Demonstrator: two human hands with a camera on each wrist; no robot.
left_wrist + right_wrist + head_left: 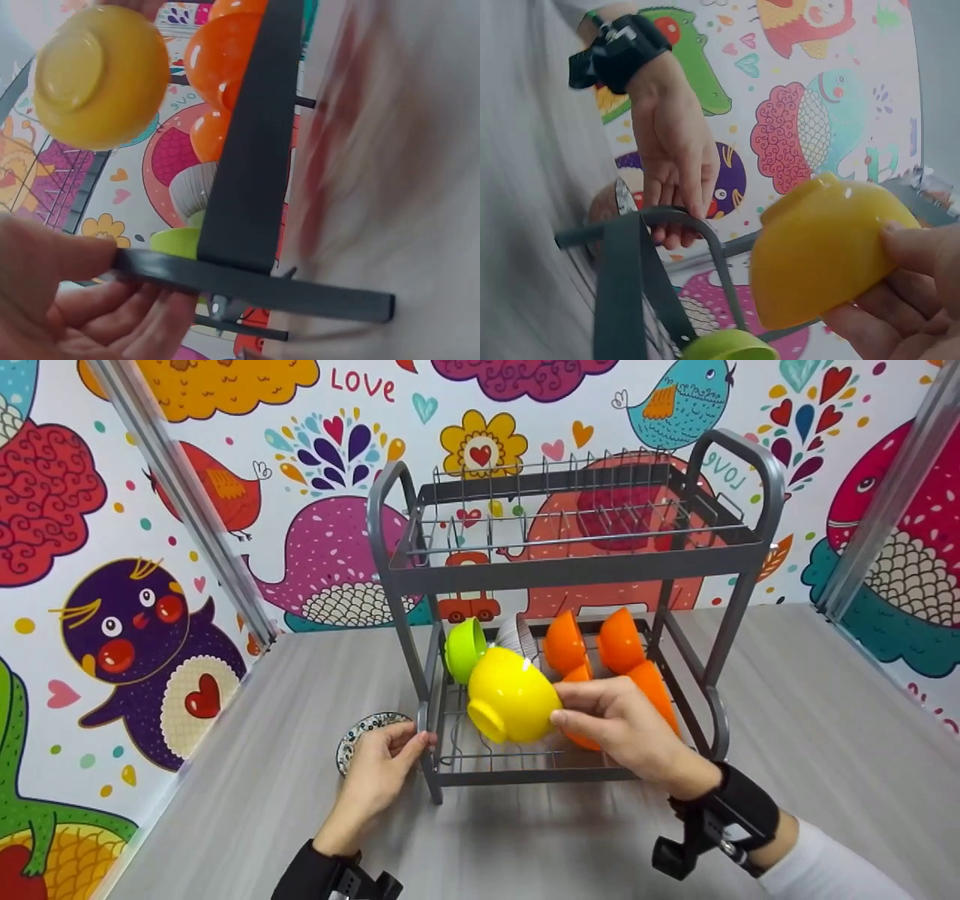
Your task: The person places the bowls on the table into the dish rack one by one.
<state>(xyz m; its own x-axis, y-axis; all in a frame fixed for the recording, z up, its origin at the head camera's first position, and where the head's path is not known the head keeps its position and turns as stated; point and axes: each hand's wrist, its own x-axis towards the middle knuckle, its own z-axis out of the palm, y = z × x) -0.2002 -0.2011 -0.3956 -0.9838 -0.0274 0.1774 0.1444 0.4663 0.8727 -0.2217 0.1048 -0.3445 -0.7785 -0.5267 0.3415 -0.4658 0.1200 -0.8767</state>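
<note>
A yellow bowl is tilted on its side, its foot ring facing left, in front of the lower shelf of a grey two-tier dish rack. My right hand pinches its rim between thumb and fingers, as the right wrist view also shows. My left hand grips the rack's front left leg, thumb in front and fingers behind in the left wrist view. Behind the yellow bowl, a green bowl, a grey ribbed bowl and several orange bowls stand on edge on the lower shelf.
A plate with a patterned rim lies on the grey table left of the rack, partly behind my left hand. The upper tier has wire dividers. Behind stands a wall with cartoon animals and metal posts.
</note>
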